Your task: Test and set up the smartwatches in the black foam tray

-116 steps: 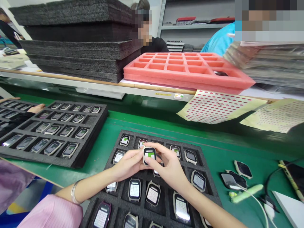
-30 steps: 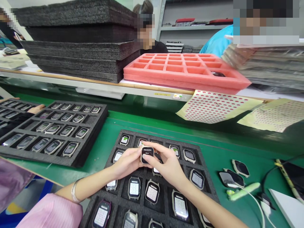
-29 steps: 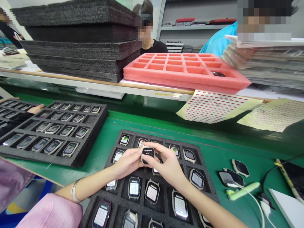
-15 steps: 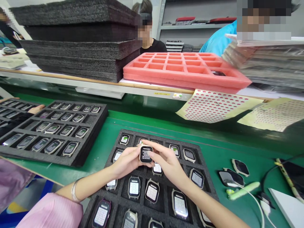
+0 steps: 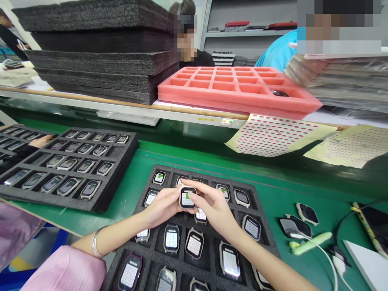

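Note:
Between my two hands is a small smartwatch (image 5: 185, 199) without a strap, its lit screen facing me with a white grid and a green patch. My left hand (image 5: 162, 205) grips its left side and lower edge. My right hand (image 5: 214, 206) holds the right side, with the thumb on the screen. Both hands are above a black foam tray (image 5: 209, 242) whose compartments hold several watches, many with lit white screens. One watch with a dark purple case (image 5: 129, 273) lies at the near left of that tray.
Another foam tray of watches (image 5: 118, 190) is on the left, with a co-worker's hand (image 5: 41, 141) beyond it. Loose watches (image 5: 307, 213), a green pen-like stick (image 5: 312, 243) and white cables lie right. Black foam stacks (image 5: 100, 60) and a pink foam tray (image 5: 236, 101) occupy the shelf.
The held watch's screen has switched from white text on black to a white grid with a green patch. My hands have barely moved. The co-worker's hand at left has shifted slightly left.

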Demonstrator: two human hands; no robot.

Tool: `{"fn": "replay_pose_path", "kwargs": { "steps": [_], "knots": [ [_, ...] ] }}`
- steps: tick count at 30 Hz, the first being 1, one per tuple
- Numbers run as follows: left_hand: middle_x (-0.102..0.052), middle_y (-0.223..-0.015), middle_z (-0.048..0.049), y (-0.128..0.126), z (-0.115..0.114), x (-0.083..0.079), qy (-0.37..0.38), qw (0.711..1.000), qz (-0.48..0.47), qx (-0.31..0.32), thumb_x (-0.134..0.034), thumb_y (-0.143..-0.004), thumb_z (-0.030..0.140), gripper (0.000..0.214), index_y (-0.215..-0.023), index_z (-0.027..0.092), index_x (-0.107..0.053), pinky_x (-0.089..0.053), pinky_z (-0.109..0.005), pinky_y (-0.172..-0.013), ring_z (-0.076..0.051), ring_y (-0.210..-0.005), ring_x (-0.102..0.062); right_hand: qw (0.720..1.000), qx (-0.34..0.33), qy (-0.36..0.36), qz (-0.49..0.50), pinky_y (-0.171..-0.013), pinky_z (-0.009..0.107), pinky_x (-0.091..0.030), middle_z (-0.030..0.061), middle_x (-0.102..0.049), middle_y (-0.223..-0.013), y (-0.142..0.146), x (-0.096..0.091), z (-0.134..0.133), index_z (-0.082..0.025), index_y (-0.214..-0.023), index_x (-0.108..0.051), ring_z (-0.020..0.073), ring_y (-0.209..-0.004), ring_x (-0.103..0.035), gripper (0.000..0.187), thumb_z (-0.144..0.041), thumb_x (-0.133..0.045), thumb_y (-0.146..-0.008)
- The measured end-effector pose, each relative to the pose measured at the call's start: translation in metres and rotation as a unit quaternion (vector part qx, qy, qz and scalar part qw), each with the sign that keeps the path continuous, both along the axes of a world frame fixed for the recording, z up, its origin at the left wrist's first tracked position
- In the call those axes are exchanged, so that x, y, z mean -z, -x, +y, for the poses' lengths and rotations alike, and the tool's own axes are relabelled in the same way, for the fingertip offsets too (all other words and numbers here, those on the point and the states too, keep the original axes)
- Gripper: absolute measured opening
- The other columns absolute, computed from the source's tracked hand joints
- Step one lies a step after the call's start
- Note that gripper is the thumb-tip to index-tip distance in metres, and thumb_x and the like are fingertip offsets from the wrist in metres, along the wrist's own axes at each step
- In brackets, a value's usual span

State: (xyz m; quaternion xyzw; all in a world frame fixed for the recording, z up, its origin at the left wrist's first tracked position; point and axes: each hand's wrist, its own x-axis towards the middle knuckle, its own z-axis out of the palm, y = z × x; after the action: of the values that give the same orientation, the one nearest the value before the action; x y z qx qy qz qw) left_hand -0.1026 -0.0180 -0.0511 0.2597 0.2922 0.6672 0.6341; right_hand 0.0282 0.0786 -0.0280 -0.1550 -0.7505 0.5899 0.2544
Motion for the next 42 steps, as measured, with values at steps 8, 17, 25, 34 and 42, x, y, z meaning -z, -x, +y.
{"fn": "replay_pose_path", "kwargs": {
  "steps": [8, 17, 25, 34, 42],
  "knots": [
    [-0.069, -0.087, -0.0136, -0.0002, -0.0007, -0.0026, 0.004, 1.000, 0.010, 0.014, -0.062, -0.085, 0.034, 0.026, -0.091, 0.010, -0.070, -0.047, -0.045, -0.087, -0.027, -0.092, -0.064, 0.999, 0.036, -0.003, -0.005, -0.084, 0.039, -0.052, 0.0070, -0.068, -0.104, 0.0030, -0.0039, -0.0067, -0.018, -0.110, -0.066, 0.0280, -0.100, -0.061, 0.031, -0.025, -0.063, -0.079],
    [-0.069, -0.091, -0.0128, 0.0001, -0.0010, -0.0010, -0.006, 1.000, 0.008, 0.020, -0.060, -0.086, 0.033, 0.024, -0.094, 0.011, -0.070, -0.048, -0.045, -0.089, -0.027, -0.096, -0.063, 0.999, 0.043, -0.025, -0.008, -0.081, 0.037, -0.053, 0.0061, -0.067, -0.110, 0.0026, -0.0022, -0.0074, -0.020, -0.113, -0.066, 0.0274, -0.099, -0.061, 0.033, -0.024, -0.062, -0.080],
    [-0.068, -0.094, -0.0119, -0.0004, -0.0007, 0.0000, -0.007, 1.000, -0.007, 0.006, -0.062, -0.085, 0.029, 0.023, -0.097, 0.011, -0.070, -0.051, -0.046, -0.087, -0.025, -0.092, -0.064, 1.000, 0.017, -0.019, 0.001, -0.091, 0.042, -0.047, 0.0053, -0.066, -0.113, 0.0004, 0.0010, -0.0002, -0.021, -0.115, -0.065, 0.0269, -0.101, -0.061, 0.030, -0.026, -0.055, -0.087],
    [-0.069, -0.093, -0.0120, 0.0000, -0.0009, -0.0001, -0.006, 1.000, -0.003, 0.006, -0.063, -0.085, 0.031, 0.026, -0.097, 0.010, -0.070, -0.051, -0.044, -0.086, -0.025, -0.091, -0.064, 1.000, 0.006, -0.001, -0.001, -0.085, 0.039, -0.052, 0.0048, -0.067, -0.111, 0.0013, -0.0026, -0.0010, -0.021, -0.113, -0.066, 0.0254, -0.098, -0.062, 0.029, -0.030, -0.053, -0.090],
    [-0.068, -0.088, -0.0102, 0.0007, -0.0018, 0.0012, 0.010, 1.000, -0.008, -0.005, -0.065, -0.083, 0.031, 0.022, -0.091, 0.012, -0.071, -0.051, -0.044, -0.084, -0.023, -0.086, -0.064, 0.999, 0.019, -0.040, 0.000, -0.079, 0.038, -0.051, 0.0045, -0.068, -0.107, 0.0020, 0.0004, -0.0006, -0.021, -0.116, -0.065, 0.0251, -0.090, -0.062, 0.033, -0.025, -0.059, -0.084]
  ]
}}
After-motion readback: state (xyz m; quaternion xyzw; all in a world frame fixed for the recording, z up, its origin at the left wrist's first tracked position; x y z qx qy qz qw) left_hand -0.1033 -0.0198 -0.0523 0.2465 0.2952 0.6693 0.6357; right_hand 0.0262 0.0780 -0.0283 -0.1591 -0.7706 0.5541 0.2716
